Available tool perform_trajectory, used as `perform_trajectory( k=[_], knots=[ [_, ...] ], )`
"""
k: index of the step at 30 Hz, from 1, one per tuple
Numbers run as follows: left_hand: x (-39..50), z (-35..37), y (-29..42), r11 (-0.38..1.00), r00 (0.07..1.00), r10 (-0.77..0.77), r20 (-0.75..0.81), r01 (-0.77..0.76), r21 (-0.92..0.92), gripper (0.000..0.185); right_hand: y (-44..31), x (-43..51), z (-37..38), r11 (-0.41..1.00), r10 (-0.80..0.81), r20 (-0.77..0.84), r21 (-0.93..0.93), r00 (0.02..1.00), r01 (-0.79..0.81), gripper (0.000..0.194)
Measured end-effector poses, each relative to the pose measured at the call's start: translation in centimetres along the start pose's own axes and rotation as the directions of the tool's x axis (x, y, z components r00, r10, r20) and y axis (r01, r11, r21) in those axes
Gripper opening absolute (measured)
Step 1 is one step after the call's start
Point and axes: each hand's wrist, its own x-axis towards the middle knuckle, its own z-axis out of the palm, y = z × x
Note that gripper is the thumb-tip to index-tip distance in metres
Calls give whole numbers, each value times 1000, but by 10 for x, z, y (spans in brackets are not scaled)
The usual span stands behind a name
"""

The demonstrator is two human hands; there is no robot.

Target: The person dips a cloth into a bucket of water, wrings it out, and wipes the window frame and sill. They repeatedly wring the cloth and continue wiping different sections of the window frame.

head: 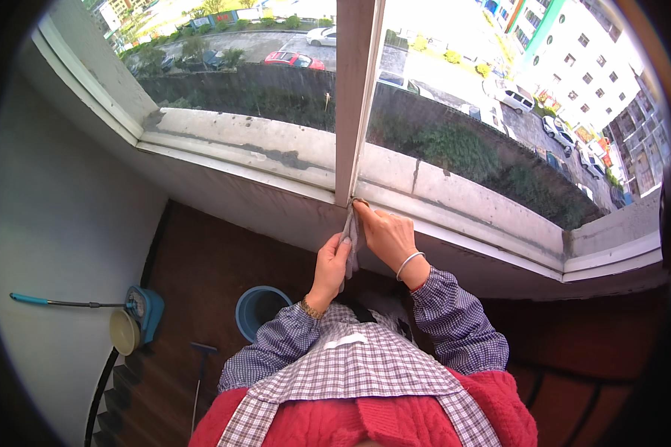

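Observation:
Between my two hands hangs a grey cloth (352, 246), its upper end at the foot of the window's middle post (353, 106). My right hand (388, 232) pinches the cloth's top and presses it at the corner where the post meets the right window track (458, 240). Lower down, my left hand (330, 265) grips the cloth's hanging part, the thumb lying over it. Below my hands the cloth's tail drops in front of the wall.
A blue bucket (261, 313) stands on the dark floor left of me. Near it lies a squeegee (203, 348) with a long handle. A mop (67, 302), a blue mop bucket (148, 313) and a cream basin (124, 332) are by the left wall, beside descending stairs (126, 396).

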Motion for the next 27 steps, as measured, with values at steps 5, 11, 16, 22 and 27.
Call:
perform_trajectory(
  k=[5, 11, 16, 22, 27],
  knots=[
    [0, 6, -1, 999, 999, -1, 39, 3, -53, 25, 2, 7, 5, 998, -29, -3, 48, 1000, 29, 23],
    [-17, 10, 8, 989, 986, -137, 96, 130, 77, 27, 16, -26, -25, 998, 53, 31, 43, 998, -54, 27],
    [-2, 4, 4, 999, 998, 44, 52, -43, -18, 24, -7, -3, -5, 996, 39, -46, 76, 998, -35, 27],
    [0, -5, -3, 998, 995, -55, 86, 51, 44, 24, 6, -6, -17, 995, 98, 43, 1, 994, -98, 20],
    [-3, 7, -3, 1000, 996, 8, 89, -10, 19, 28, 17, -13, -19, 976, 88, -75, 205, 993, -71, 18]
  ],
)
